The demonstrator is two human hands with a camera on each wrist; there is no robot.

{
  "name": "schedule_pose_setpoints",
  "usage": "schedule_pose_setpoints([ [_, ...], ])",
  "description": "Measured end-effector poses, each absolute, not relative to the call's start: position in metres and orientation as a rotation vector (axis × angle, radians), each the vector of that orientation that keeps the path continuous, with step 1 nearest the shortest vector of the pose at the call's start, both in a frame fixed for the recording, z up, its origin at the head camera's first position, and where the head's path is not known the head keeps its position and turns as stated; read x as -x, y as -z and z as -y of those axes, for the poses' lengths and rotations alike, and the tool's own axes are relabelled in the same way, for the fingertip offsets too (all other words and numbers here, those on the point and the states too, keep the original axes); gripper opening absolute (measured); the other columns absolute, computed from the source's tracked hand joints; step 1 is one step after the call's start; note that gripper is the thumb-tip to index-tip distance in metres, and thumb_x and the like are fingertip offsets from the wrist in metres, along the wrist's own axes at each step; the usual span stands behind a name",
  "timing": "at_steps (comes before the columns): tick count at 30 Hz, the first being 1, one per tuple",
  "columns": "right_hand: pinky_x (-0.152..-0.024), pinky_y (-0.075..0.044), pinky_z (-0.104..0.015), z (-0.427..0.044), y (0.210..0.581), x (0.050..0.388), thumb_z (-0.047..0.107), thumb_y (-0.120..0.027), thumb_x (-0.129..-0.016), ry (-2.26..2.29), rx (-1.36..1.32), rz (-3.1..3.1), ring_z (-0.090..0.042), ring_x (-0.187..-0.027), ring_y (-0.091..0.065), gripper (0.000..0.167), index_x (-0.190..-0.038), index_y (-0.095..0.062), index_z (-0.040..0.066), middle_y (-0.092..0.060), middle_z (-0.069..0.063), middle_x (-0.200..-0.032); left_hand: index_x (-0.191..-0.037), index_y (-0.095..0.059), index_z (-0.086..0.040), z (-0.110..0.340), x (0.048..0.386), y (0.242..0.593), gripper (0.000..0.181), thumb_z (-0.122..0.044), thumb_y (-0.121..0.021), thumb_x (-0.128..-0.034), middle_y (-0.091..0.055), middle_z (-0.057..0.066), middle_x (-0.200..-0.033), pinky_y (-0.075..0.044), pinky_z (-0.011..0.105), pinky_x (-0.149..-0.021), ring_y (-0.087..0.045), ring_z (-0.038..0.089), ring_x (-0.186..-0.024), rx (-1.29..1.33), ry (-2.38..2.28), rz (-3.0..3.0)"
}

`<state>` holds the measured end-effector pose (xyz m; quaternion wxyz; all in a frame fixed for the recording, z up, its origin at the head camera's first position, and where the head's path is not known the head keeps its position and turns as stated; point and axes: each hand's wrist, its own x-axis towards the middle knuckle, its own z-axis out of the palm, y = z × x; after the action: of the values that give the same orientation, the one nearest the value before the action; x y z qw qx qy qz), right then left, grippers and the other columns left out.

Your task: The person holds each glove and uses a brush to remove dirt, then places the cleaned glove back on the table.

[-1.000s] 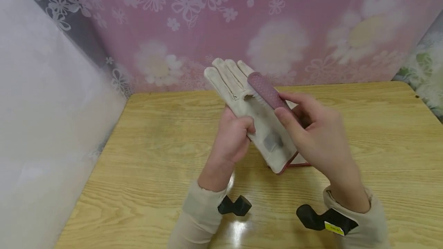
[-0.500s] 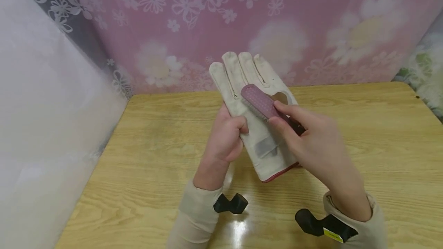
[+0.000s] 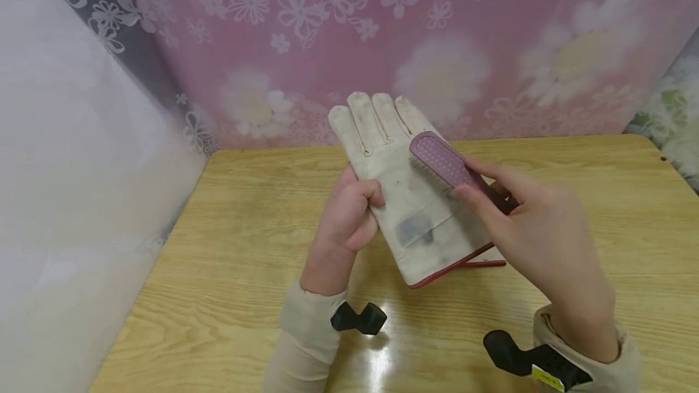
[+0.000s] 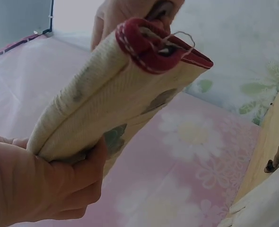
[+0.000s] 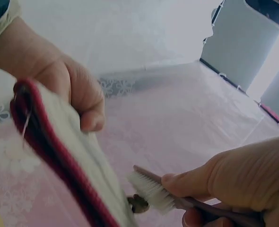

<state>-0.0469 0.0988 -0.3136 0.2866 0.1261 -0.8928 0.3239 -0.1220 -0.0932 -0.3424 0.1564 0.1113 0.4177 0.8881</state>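
Observation:
A cream cloth work glove (image 3: 382, 168) with a red-bound cuff is tilted above the table, its fingers pointing away. My left hand (image 3: 349, 217) grips its left edge, thumb on the front face and fingers behind. A grey smudged patch (image 3: 416, 229) marks the glove near the cuff. My right hand (image 3: 546, 235) pinches a mauve brush (image 3: 437, 156) between thumb and fingers, over the right side of the glove. White bristles (image 5: 151, 189) face the glove in the right wrist view; whether they touch it I cannot tell.
Under the glove's cuff, another red-edged white piece (image 3: 486, 258) shows on the wooden table (image 3: 246, 259). A pink flowered backdrop (image 3: 338, 59) rises behind the table, with a white sheet (image 3: 82, 168) at left. Both sleeves carry black mounts.
The glove's broad face has turned more toward the head camera since one second ago. The brush moved left across the glove, then back right. Both hands kept their holds.

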Motion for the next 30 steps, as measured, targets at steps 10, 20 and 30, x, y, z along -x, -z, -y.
schedule_pose_setpoints([
  [10,-0.055,-0.044,-0.017,-0.112,0.326,0.073,0.023,-0.067,-0.095,-1.243,-0.251,2.516,-0.001,-0.07,-0.058,0.036,-0.129,-0.067,0.013,-0.071,-0.011,-0.093,-0.138,-0.034,-0.004,0.095,0.122,0.343,0.083,0.016,-0.029,-0.0574,-0.05,0.005,-0.122,-0.035,0.035,-0.104,-0.049,0.019,-0.113,-0.353,-2.565,-1.116],
  [20,-0.042,-0.042,-0.025,-0.132,0.322,0.066,0.017,-0.061,-0.098,-1.421,-0.186,2.402,-0.01,-0.059,-0.055,0.033,-0.131,-0.063,0.012,-0.066,0.008,-0.081,-0.149,-0.034,-0.011,0.077,0.13,0.354,0.067,0.016,-0.041,-0.0879,-0.043,0.011,-0.149,-0.031,0.052,-0.115,-0.041,0.031,-0.138,-0.296,-2.492,-1.041],
  [30,-0.043,-0.032,-0.022,-0.146,0.383,0.06,0.013,-0.069,-0.093,-0.815,-0.313,2.532,-0.007,-0.052,-0.041,0.033,-0.123,-0.064,0.003,-0.06,-0.003,-0.069,-0.153,-0.026,-0.012,0.039,0.131,0.39,0.069,0.017,-0.036,-0.0909,-0.035,0.011,-0.156,-0.025,0.053,-0.117,-0.031,0.034,-0.144,-0.172,-2.379,-0.969],
])
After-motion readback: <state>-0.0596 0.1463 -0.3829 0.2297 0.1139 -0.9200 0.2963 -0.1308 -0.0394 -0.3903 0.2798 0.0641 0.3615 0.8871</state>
